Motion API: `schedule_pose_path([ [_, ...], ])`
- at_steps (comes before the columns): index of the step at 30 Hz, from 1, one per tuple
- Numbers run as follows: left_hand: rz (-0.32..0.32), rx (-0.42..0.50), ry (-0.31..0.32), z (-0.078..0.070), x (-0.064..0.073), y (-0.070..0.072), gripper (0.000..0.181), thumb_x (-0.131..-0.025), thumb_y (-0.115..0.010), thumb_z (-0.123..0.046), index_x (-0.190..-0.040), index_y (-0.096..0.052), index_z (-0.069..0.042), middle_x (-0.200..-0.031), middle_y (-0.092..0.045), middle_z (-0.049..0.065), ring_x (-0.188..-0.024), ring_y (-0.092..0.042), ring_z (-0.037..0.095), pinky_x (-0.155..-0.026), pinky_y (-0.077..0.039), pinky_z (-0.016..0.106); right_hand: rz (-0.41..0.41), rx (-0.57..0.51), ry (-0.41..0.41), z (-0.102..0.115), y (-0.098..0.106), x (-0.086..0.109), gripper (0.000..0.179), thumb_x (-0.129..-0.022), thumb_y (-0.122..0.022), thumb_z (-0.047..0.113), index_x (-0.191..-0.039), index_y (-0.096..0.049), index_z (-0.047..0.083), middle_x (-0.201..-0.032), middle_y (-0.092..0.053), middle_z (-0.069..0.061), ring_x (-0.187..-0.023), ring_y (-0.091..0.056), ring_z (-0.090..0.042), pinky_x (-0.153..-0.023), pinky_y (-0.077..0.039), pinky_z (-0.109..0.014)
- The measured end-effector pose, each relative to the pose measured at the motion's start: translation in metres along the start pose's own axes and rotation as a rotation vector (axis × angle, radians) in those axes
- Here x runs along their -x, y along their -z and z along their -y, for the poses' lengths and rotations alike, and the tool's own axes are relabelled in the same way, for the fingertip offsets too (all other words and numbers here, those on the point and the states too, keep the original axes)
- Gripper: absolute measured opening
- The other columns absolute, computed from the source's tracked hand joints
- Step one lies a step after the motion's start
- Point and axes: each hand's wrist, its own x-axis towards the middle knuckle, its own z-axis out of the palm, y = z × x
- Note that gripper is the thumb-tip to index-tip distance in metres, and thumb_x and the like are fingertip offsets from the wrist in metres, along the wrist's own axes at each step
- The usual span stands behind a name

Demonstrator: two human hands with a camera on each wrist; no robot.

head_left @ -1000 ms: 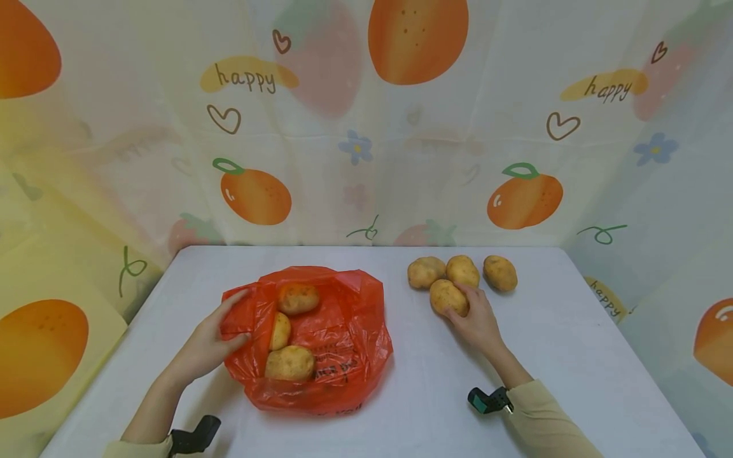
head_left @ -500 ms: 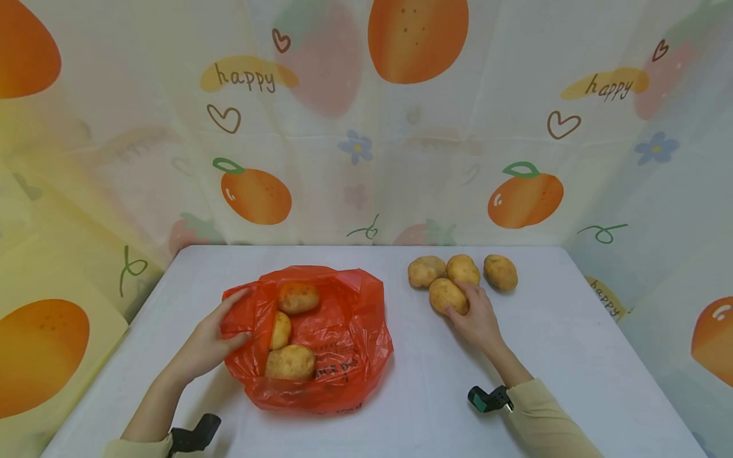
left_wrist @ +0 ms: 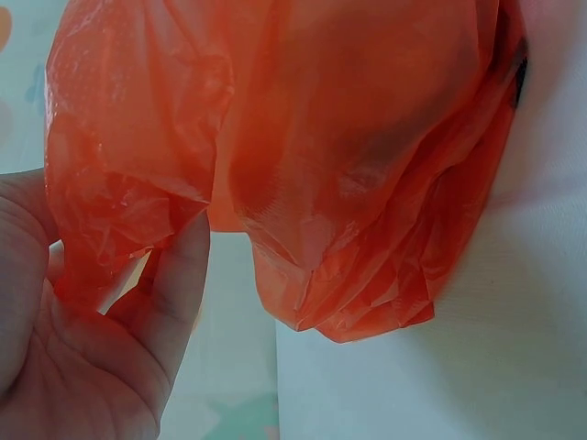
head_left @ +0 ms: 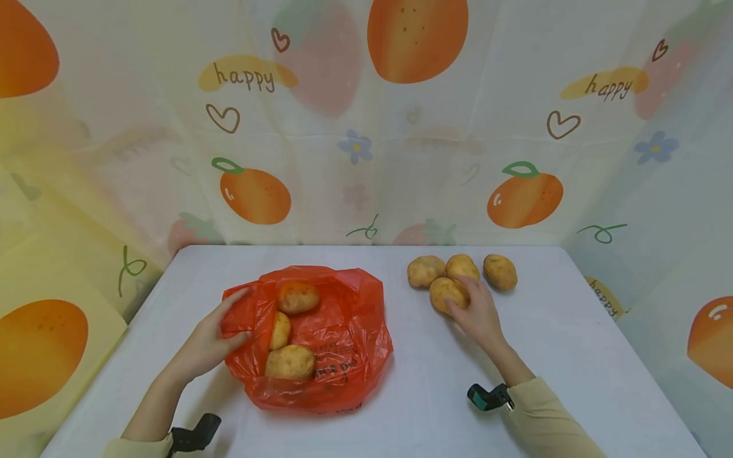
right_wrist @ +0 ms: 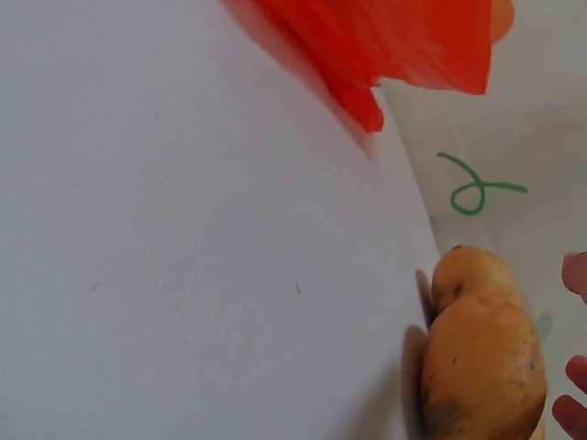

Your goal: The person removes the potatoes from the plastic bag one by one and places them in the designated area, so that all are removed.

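A red plastic bag (head_left: 355, 331) lies with its mouth toward the head camera, and several potatoes, such as this potato (head_left: 290, 362), show inside. My left hand (head_left: 209, 343) holds the bag's left edge between thumb and fingers. In the left wrist view, the thin red film passes between the thumb and the fingers (left_wrist: 179, 284). Over at the right, my right hand (head_left: 481, 315) is above the front potato (head_left: 445, 294) of a small group. Its fingers are spread, and in the right wrist view the fingertips (right_wrist: 575, 272) appear apart from the potatoes.
Behind the front potato sit a left potato (head_left: 425, 272) and a middle potato (head_left: 462, 264); a further potato (head_left: 500, 273) lies a little to the right. Everything rests on a white table (head_left: 401, 407). A printed curtain (head_left: 366, 127) hangs behind the table's back edge.
My right hand's fingers have shifted slightly up and spread more above the front potato. The left hand and the bag have stayed in place.
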Motion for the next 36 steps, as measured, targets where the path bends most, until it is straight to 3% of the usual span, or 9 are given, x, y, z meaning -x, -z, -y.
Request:
schedule_pose_path([
  [6,-0.002,0.002,0.001,-0.001,0.002,0.001,0.075,-0.084,-0.063,-0.007,-0.145,-0.024,-0.025,-0.136,-0.038,0.021,-0.114,-0.047,0.041,-0.079,-0.054,0.044,0.007,-0.062,0.055,0.013,0.001,-0.002,0.049,-0.078,-0.070,0.011,-0.122,-0.053,-0.001,-0.122,-0.053,-0.019,-0.115,-0.045,-0.035,-0.098,-0.034,-0.051],
  [13,-0.005,0.002,-0.008,0.000,0.002,0.000,0.075,-0.084,-0.063,-0.006,-0.145,-0.024,-0.025,-0.136,-0.038,0.021,-0.114,-0.047,0.040,-0.079,-0.054,0.044,0.074,-0.147,0.082,0.034,0.003,-0.003,0.052,-0.081,-0.068,0.013,-0.129,-0.049,0.003,-0.129,-0.049,-0.015,-0.122,-0.041,-0.031,-0.101,-0.032,-0.052],
  [27,-0.001,0.008,-0.010,0.000,0.002,0.000,0.074,-0.084,-0.063,-0.006,-0.145,-0.024,-0.025,-0.136,-0.037,0.021,-0.114,-0.047,0.040,-0.078,-0.054,0.043,0.140,-0.288,0.203,0.077,0.000,-0.003,0.056,-0.080,-0.069,0.005,-0.131,-0.047,0.010,-0.131,-0.049,-0.007,-0.118,-0.048,-0.023,-0.093,-0.045,-0.050],
  [36,0.003,0.022,-0.004,0.001,0.001,-0.001,0.075,-0.084,-0.063,-0.006,-0.145,-0.024,-0.026,-0.136,-0.038,0.021,-0.112,-0.048,0.040,-0.076,-0.055,0.040,0.239,-0.332,0.197,0.109,-0.007,0.000,0.052,-0.084,-0.066,0.010,-0.132,-0.046,0.008,-0.132,-0.049,-0.007,-0.118,-0.050,-0.025,-0.094,-0.046,-0.042],
])
